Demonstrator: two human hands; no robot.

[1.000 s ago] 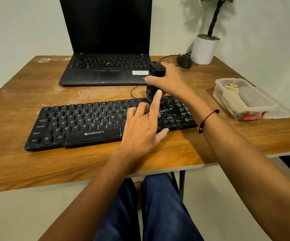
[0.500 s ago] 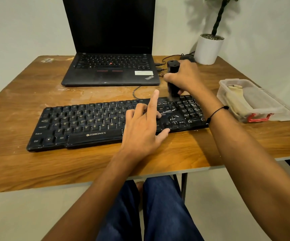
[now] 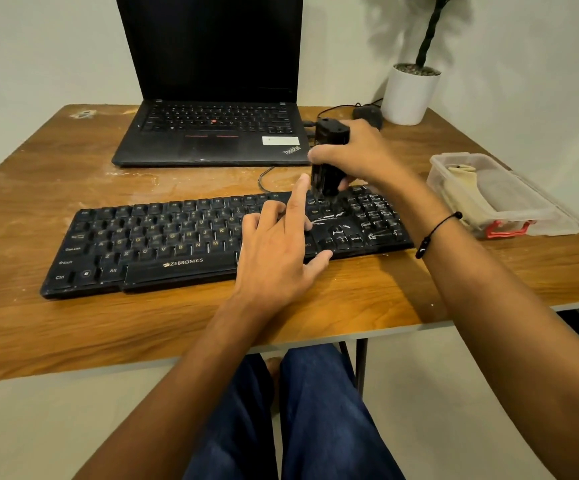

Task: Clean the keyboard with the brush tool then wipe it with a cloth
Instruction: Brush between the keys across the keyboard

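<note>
A black Zebronics keyboard (image 3: 163,244) lies across the wooden table (image 3: 73,327), with white dust on its right keys. My right hand (image 3: 361,154) grips a black brush tool (image 3: 328,157) held upright, its bristle end touching the keys above the arrow cluster. My left hand (image 3: 277,251) rests on the right-middle part of the keyboard with straight fingers, the index finger raised toward the brush. A cloth (image 3: 465,192) lies folded in a clear plastic box (image 3: 510,206) at the right.
An open black laptop (image 3: 212,133) stands behind the keyboard. A mouse (image 3: 367,114) with its cable and a white plant pot (image 3: 409,95) sit at the back right. The plastic box is close to the table's right edge.
The brush tool in my right hand swept right, then back left along the keyboard's upper right keys. My left hand has stayed in place on the keyboard.
</note>
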